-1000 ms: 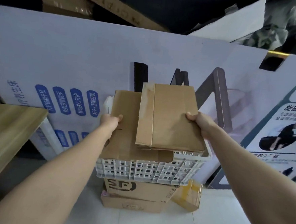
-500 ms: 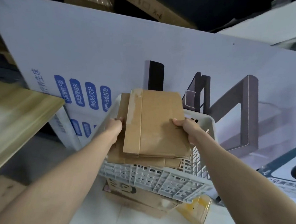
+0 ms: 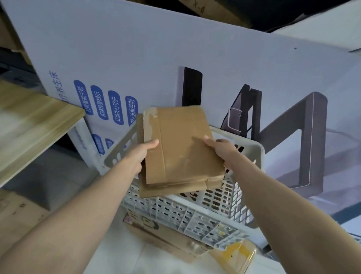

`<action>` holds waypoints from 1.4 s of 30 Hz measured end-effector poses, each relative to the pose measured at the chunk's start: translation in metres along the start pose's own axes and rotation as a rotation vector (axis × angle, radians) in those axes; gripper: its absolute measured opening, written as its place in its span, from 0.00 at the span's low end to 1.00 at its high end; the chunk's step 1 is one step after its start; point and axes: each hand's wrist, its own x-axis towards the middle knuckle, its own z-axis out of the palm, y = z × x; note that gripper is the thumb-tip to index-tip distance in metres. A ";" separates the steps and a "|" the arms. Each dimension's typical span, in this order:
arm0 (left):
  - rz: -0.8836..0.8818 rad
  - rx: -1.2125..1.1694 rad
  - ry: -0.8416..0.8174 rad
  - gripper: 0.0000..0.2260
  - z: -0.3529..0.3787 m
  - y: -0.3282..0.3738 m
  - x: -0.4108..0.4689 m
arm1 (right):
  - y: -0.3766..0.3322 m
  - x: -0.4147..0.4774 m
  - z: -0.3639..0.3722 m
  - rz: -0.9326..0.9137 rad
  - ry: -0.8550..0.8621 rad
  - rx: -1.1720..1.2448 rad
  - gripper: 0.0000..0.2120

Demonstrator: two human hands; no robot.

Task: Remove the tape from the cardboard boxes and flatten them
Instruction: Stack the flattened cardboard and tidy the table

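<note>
Only the head view to go on. We've got a stack of flattened cardboard point(image 3: 183, 145) held over the white crate point(image 3: 253, 150). Our left hand point(image 3: 141, 155) grips its left edge and our right hand point(image 3: 219, 149) grips the right edge, thumbs on top. So these pieces look done and about ready to drop in. There's a pale strip point(image 3: 149, 122) along the top-left corner; could be leftover tape or torn paper, we can't tell.

Plenty left, we reckon. The brown boxes point(image 3: 164, 238) under the crate are unflattened, and so is the small yellow-taped box point(image 3: 237, 258) on the floor beside them. The wooden table point(image 3: 26, 121) is off to the left.
</note>
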 end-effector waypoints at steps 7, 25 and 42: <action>-0.009 -0.310 0.137 0.27 0.022 -0.018 -0.010 | 0.010 -0.002 0.008 0.219 0.291 0.252 0.54; -0.064 -0.143 0.168 0.42 -0.025 0.003 0.010 | 0.008 0.015 -0.021 0.097 0.091 0.519 0.27; -0.343 0.926 -0.399 0.20 -0.009 -0.010 0.111 | 0.075 0.052 -0.009 0.524 -0.052 0.032 0.20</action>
